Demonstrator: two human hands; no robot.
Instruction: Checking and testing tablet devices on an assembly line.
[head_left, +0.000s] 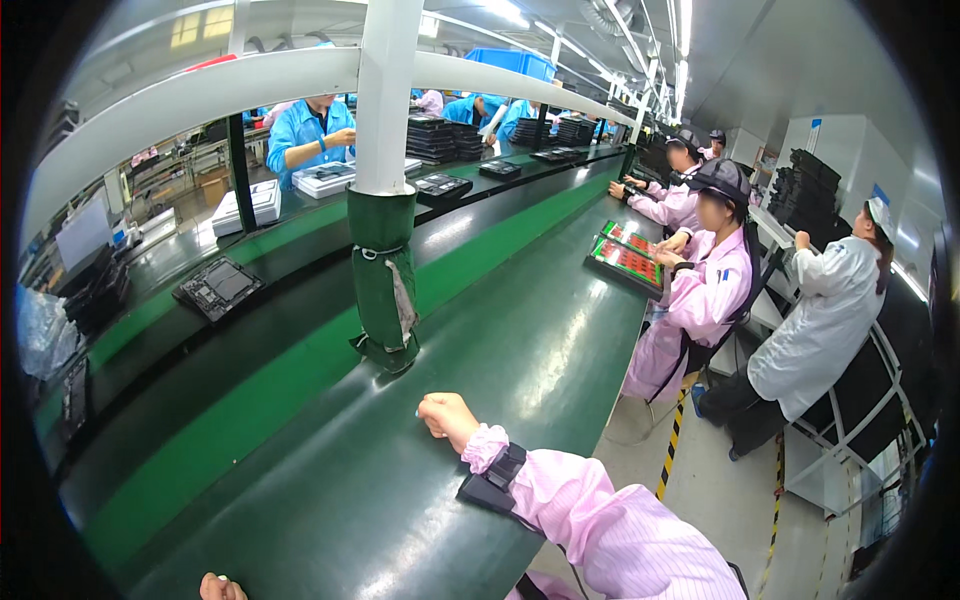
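My right hand [447,417] rests in a loose fist on the dark green tabletop [370,490], and nothing shows in it. A pink striped sleeve covers that arm, with a black band and a dark box-shaped device [497,478] at the wrist. Only the curled fingertips of my left hand [222,588] come into the picture at the bottom edge. They look closed, with no object visible; the rest of that hand is out of the frame. The bare tabletop lies between the two hands.
A white post [388,100] with a green-wrapped base [385,280] rises ahead. Beyond it, a dark conveyor strip carries a black tray with parts [222,287]. To the right, a person in pink [715,270] works at a tray of red pieces [628,255]; another in white [815,310] stands behind.
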